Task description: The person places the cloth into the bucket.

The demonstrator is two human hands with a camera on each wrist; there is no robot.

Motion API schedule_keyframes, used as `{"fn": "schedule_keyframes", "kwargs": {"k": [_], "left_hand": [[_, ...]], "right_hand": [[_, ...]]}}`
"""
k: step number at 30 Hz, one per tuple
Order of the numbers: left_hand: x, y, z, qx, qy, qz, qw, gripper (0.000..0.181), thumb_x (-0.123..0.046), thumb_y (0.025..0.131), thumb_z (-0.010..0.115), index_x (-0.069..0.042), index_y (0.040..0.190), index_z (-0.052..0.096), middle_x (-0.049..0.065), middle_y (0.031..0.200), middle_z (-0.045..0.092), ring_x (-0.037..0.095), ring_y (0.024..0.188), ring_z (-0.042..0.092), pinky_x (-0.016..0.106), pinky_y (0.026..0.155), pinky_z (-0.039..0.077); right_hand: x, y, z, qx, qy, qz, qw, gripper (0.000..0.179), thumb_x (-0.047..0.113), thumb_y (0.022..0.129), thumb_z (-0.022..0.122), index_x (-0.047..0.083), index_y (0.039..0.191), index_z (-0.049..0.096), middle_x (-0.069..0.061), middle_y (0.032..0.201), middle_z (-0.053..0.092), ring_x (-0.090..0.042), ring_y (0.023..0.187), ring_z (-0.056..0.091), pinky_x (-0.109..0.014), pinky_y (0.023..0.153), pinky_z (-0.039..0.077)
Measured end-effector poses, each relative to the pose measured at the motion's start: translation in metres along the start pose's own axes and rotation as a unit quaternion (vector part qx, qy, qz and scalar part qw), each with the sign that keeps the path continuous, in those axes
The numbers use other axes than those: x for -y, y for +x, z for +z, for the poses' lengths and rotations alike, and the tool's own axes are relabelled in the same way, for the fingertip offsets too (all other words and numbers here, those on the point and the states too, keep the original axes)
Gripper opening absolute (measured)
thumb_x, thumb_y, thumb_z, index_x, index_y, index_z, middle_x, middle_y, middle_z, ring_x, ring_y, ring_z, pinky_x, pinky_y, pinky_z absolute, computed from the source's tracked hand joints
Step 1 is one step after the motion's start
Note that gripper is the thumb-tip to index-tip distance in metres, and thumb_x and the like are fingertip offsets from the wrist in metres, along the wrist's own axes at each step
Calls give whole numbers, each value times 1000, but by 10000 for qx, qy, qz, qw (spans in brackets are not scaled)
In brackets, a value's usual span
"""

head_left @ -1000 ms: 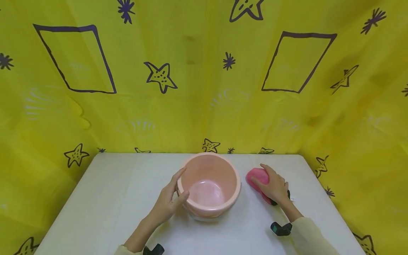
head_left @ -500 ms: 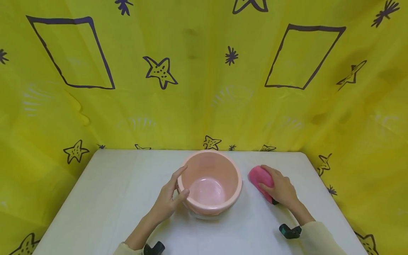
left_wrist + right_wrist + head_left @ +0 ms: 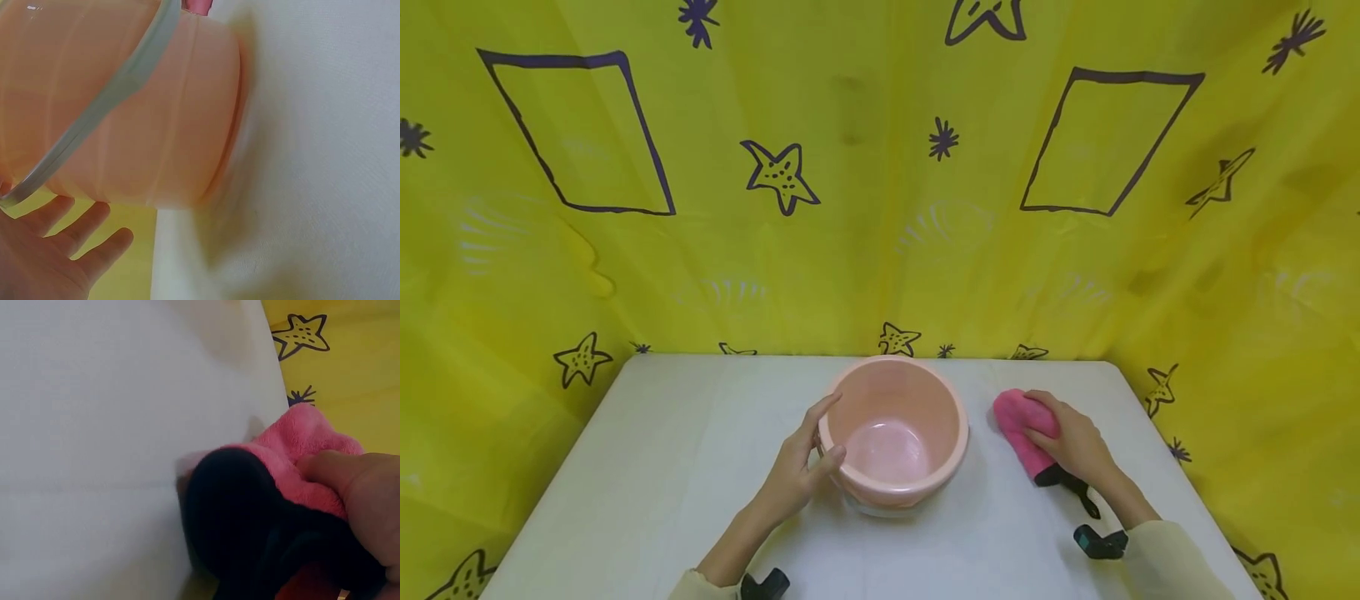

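A peach-coloured plastic bucket (image 3: 951, 454) stands on the white table, its inside visible from above. My left hand (image 3: 793, 475) holds its left rim, with the thumb and index finger over the edge. In the left wrist view, the other fingers (image 3: 103, 250) are spread beside the outer wall, near the pale bail handle (image 3: 94, 115). To the bucket's right, my right hand (image 3: 1075, 442) grips a fuzzy pink plush item (image 3: 1017, 417) with a black end and a black strap. The right wrist view shows the thumb pressed into the pink plush; its exact kind cannot be told.
The white table (image 3: 662, 467) reaches back to a yellow curtain (image 3: 850, 267) with drawn stars, which also hangs at both sides. A small black device (image 3: 1099, 542) is worn at the right wrist and a similar one (image 3: 765, 583) at the left.
My right hand has drawn the pink plush item slightly to the right, away from the bucket, and its black strap now shows. The left hand and bucket have stayed in place.
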State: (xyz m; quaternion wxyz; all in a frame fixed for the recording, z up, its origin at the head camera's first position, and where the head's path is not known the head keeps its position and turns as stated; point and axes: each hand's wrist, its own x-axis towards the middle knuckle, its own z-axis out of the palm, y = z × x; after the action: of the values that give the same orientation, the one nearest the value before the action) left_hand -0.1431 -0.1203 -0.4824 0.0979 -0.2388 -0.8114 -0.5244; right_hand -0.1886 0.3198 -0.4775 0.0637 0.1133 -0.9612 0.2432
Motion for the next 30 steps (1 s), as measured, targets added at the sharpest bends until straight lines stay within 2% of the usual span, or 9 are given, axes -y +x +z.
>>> {"fn": "schedule_keyframes", "kwargs": {"k": [3, 11, 15, 21, 26, 30], "left_hand": [[0, -1, 1, -13, -89, -89, 9999, 68, -30, 99, 60, -29, 160, 30, 8, 163, 39, 36, 138, 51, 62, 98, 50], [-1, -2, 0, -3, -458, -626, 9970, 71, -29, 95, 64, -38, 157, 32, 13, 162, 39, 42, 136, 51, 60, 96, 51], [0, -2, 0, 26, -668, -675, 9955, 71, -24, 94, 66, -37, 156, 33, 14, 162, 38, 41, 137, 50, 56, 97, 52], [1, -3, 0, 37, -1012, -815, 9915, 71, -27, 94, 69, -36, 155, 34, 14, 162, 38, 41, 138, 50, 38, 94, 54], [1, -3, 0, 22, -1170, -757, 9902, 72, -28, 94, 71, -34, 155, 33, 15, 162, 37, 43, 137, 49, 30, 91, 55], [0, -2, -1, 27, -1190, -681, 9906, 72, -26, 95, 72, -33, 156, 33, 17, 162, 37, 43, 137, 49, 30, 90, 55]], "right_hand": [[-4, -1, -4, -19, 235, -80, 9997, 59, 18, 90, 81, 11, 141, 52, -26, 131, 63, -42, 105, 64, -63, 89, 52], [-6, -2, -27, 61, 622, -296, 9976, 57, 26, 89, 82, 15, 138, 56, -19, 127, 66, -36, 104, 63, -58, 88, 52], [-2, -1, -43, 97, 564, -458, 9973, 58, 27, 89, 83, 15, 138, 56, -16, 122, 68, -32, 99, 64, -49, 83, 54], [3, 4, -67, 216, 724, -575, 9955, 57, 25, 88, 83, 17, 139, 57, -11, 114, 68, -21, 92, 61, -29, 73, 55], [10, 10, -84, 245, 793, -624, 9946, 57, 23, 88, 84, 15, 139, 59, -11, 116, 68, -17, 93, 60, -27, 73, 56], [14, 12, -95, 391, 864, -490, 9943, 57, 24, 89, 83, 14, 139, 57, -13, 114, 67, -22, 92, 60, -28, 70, 57]]}}
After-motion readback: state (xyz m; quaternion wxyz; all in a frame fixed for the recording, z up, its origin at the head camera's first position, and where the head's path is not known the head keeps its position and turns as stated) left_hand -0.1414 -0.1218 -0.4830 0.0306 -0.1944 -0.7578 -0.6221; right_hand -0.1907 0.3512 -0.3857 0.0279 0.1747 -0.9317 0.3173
